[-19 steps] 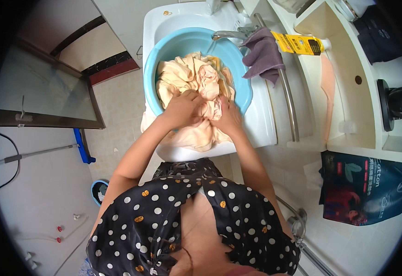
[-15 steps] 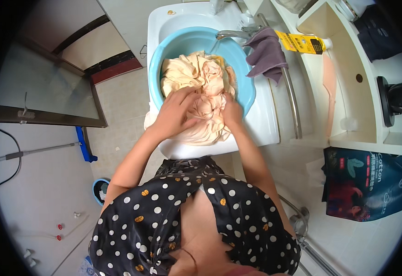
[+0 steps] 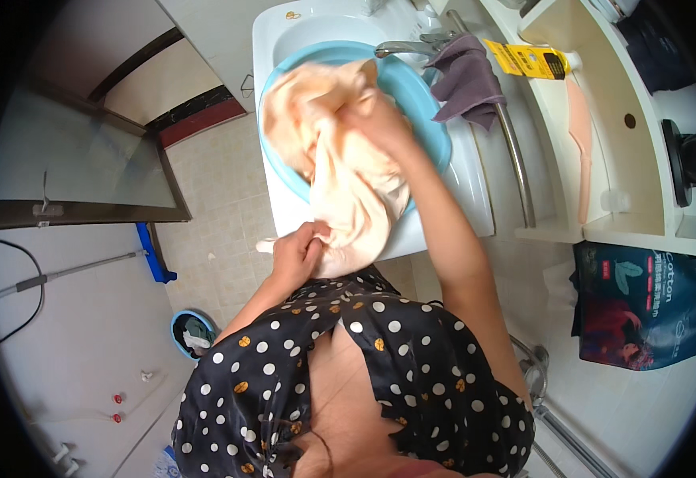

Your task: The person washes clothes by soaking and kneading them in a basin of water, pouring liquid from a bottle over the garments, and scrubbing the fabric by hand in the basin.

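One cloth [image 3: 351,209], seemingly between both grips [image 3: 294,255] [image 3: 378,127]

Here's the white sink [image 3: 469,203], doing the carrying, and straight onto it sits the round blue basin [image 3: 437,131], filling most of its width! Peach cloth [image 3: 352,199] spills from that basin and drapes across the sink's front edge. Far left corner now: a little gold-coloured piece [image 3: 292,15] on the white rim, too small to name. Over to the right, the white shelf [image 3: 535,233]: yellow tube [image 3: 527,60] near the far end, long peach-coloured strip [image 3: 579,143] just beside its cap. And down left, the tiled floor [image 3: 224,199], bearing a small blue bucket [image 3: 175,331]!
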Tool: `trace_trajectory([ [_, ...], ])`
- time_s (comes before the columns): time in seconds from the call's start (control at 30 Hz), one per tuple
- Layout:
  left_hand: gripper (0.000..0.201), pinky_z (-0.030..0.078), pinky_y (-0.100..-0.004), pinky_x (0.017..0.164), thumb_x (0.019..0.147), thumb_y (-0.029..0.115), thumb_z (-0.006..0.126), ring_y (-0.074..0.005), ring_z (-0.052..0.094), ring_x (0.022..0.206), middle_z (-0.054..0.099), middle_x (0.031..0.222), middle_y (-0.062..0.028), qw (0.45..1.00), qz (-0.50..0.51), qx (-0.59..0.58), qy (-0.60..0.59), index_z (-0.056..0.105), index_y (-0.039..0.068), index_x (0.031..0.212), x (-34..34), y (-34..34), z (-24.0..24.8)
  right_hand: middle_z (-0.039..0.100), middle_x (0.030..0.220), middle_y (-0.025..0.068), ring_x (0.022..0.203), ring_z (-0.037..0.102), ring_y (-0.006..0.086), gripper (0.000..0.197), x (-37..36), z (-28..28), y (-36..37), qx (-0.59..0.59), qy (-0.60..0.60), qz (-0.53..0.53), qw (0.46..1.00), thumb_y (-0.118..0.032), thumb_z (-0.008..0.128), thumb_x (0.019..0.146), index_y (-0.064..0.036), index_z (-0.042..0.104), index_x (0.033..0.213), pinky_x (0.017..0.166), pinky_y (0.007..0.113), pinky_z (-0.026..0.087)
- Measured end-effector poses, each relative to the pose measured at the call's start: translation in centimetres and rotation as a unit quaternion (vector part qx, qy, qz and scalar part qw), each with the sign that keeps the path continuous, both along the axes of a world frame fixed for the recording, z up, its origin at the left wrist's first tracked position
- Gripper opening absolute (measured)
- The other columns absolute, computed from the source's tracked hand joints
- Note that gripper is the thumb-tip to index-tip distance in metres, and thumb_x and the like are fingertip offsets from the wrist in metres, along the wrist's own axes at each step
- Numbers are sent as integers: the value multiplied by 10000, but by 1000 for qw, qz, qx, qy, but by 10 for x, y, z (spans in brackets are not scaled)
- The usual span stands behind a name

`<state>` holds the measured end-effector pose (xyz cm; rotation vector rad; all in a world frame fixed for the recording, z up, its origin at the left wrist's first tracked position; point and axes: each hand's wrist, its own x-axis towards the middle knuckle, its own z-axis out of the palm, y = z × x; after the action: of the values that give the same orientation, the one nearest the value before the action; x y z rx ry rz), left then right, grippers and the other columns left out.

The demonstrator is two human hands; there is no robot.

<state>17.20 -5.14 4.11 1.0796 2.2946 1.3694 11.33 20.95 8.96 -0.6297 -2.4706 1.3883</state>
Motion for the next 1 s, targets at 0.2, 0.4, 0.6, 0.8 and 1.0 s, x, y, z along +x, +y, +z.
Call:
trace_trajectory([
  [0.2,160,469,-241,712,822,46,467,-106,533,810,511,899,-22,880,3,265,-394,494,53,980,-37,24,107,585,1049,212,954,572,330,416,19,-32,-50,273,-147,179,934,-285,608,752,18,565,1034,835,391,454],
  [0.4,949,336,-409,1006,680,360,737,-309,440,1142,425,1229,-197,977,-104,168,-75,172,54,1380,-107,122,104,568,1137,169,1059,543,249,484,60,-19,-8,-34,-49,122,991,-251,572,807,15,473,1199,889,336,428],
  [0.6,1013,370,-397,961,565,524,734,-401,409,1176,360,1289,-297,906,-166,-330,208,269,146,1382,-134,145,57,548,1140,228,1027,557,324,528,123,-66,40,36,-102,5,994,-226,568,817,41,400,1240,854,355,449],
  [0.8,587,445,-384,846,639,336,676,-305,557,984,582,1056,-168,931,-126,-286,191,546,88,1155,-134,161,30,567,1069,256,996,552,373,668,70,-161,44,-200,-21,-243,949,-346,583,786,48,350,1272,855,392,436],
  [1.0,298,456,-407,744,695,206,623,-330,575,841,604,861,-173,967,68,-149,196,613,56,952,-105,142,9,619,998,186,898,605,331,513,50,-115,22,-166,-5,-179,970,-308,598,706,33,550,1087,811,373,452],
])
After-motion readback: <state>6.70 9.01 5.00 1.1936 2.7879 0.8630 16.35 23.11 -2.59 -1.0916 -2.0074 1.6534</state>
